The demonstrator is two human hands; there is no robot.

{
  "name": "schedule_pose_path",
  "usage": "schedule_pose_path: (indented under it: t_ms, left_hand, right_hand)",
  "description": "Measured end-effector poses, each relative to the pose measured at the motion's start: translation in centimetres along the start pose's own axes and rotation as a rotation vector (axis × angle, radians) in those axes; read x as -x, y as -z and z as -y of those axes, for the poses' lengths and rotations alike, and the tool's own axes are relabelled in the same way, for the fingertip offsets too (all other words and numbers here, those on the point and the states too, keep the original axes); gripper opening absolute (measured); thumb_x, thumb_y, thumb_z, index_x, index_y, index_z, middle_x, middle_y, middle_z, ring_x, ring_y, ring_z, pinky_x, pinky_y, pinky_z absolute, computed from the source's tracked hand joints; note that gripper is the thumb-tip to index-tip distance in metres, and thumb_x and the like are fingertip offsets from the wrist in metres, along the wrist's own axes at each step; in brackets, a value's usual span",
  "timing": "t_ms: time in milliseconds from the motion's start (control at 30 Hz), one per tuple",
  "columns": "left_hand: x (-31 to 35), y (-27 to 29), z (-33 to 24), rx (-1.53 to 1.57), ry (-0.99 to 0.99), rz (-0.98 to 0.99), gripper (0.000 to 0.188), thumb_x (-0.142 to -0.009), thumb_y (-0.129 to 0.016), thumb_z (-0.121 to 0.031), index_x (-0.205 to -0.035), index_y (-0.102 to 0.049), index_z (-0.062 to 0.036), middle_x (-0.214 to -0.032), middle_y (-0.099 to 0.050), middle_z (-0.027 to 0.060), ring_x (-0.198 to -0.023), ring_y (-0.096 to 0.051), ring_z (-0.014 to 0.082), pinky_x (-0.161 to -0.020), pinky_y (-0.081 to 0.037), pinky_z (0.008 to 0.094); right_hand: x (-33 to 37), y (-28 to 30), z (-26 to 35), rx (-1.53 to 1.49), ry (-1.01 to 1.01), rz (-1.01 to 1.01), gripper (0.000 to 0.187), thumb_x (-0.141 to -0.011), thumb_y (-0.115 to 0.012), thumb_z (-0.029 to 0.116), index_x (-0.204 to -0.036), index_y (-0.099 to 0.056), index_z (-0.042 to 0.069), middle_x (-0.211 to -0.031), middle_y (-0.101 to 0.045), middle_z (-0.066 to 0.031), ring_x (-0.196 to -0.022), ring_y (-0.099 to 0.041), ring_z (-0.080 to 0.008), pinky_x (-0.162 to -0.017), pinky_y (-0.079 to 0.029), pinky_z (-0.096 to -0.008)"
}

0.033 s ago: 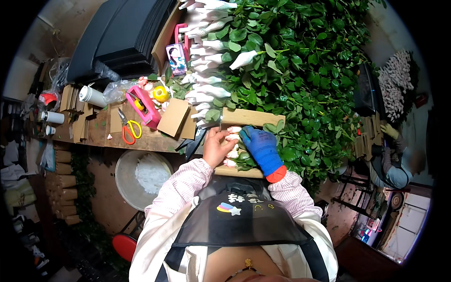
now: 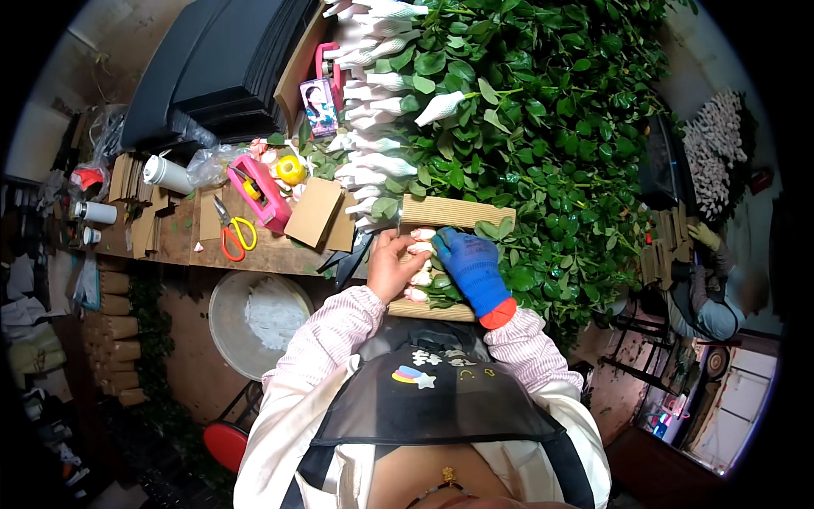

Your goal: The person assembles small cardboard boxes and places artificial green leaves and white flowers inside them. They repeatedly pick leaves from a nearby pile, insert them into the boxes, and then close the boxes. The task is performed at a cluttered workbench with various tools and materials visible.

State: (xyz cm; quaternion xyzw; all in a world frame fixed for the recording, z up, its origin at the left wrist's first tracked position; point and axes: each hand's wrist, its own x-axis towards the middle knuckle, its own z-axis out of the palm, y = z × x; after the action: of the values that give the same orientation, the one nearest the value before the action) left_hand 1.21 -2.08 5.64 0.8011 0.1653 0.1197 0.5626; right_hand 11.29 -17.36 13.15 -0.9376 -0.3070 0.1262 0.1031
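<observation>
Pale pink roses (image 2: 416, 294) lie in a row between two strips of corrugated cardboard, the far one (image 2: 458, 212) and the near one (image 2: 431, 311). My bare left hand (image 2: 393, 266) has its fingers closed around a rose head (image 2: 419, 248) near the far strip. Just right of it, my right hand (image 2: 473, 268), in a blue knit glove with an orange cuff, is closed at the leafy stem side of the same rose; its fingertips are partly hidden. Behind the far strip, roses in white foam nets (image 2: 373, 164) are stacked with heads to the left.
Green rose foliage (image 2: 543, 153) fills the right of the table. On the left lie scissors (image 2: 231, 231), a pink tape dispenser (image 2: 259, 193), cardboard pieces (image 2: 314, 212) and a white bottle (image 2: 168, 174). A pale tub (image 2: 222, 327) stands below; a person (image 2: 716, 314) works at far right.
</observation>
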Motion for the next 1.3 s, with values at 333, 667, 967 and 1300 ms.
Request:
schedule_pose_path:
  t_ms: [333,667,967,1300]
  left_hand:
    - [-0.2,1.1,-2.4,-0.17,0.003,0.072,0.037,-0.08,-0.082,-0.027,-0.111,-0.073,-0.0079,-0.115,-0.059,0.0157,-0.109,-0.055,0.034,-0.096,-0.046,0.0418]
    - [1.1,4.5,-0.8,-0.051,-0.117,-0.033,0.04,-0.083,-0.082,-0.026,-0.107,-0.06,-0.0022,-0.112,-0.061,0.0167,-0.11,-0.059,0.0351,-0.098,-0.046,0.0421]
    - [-3.6,15.5,6.6,-0.81,0.078,-0.179,0.088,-0.071,-0.088,-0.023,-0.144,-0.045,0.0022,-0.142,-0.051,0.0256,-0.129,-0.05,0.0432,-0.11,-0.04,0.0499]
    - [0.5,14.4,-5.6,-0.383,-0.285,-0.28,0.078,-0.079,-0.078,-0.015,-0.144,-0.04,0.003,-0.125,-0.051,0.0257,-0.118,-0.05,0.0445,-0.101,-0.044,0.05]
  right_hand:
    - [0.5,1.4,1.6,0.201,0.236,-0.104,0.032,-0.09,-0.065,0.031,-0.118,-0.067,0.015,-0.089,-0.07,-0.0094,-0.078,-0.068,-0.0315,-0.076,-0.051,-0.0442]
    - [1.8,4.8,3.4,-0.024,0.279,-0.155,0.041,-0.093,-0.066,0.026,-0.131,-0.064,0.012,-0.098,-0.072,-0.0133,-0.086,-0.069,-0.0321,-0.074,-0.053,-0.0449]
    - [4.4,6.2,4.1,-0.31,0.218,-0.268,0.04,-0.092,-0.07,0.015,-0.131,-0.066,0.008,-0.113,-0.072,-0.0184,-0.099,-0.07,-0.0363,-0.085,-0.054,-0.0424]
    - [6.6,5.2,8.0,-0.986,-0.031,-0.059,0.044,-0.095,-0.069,0.022,-0.134,-0.059,0.003,-0.117,-0.068,-0.0139,-0.104,-0.067,-0.02,-0.089,-0.055,-0.035]
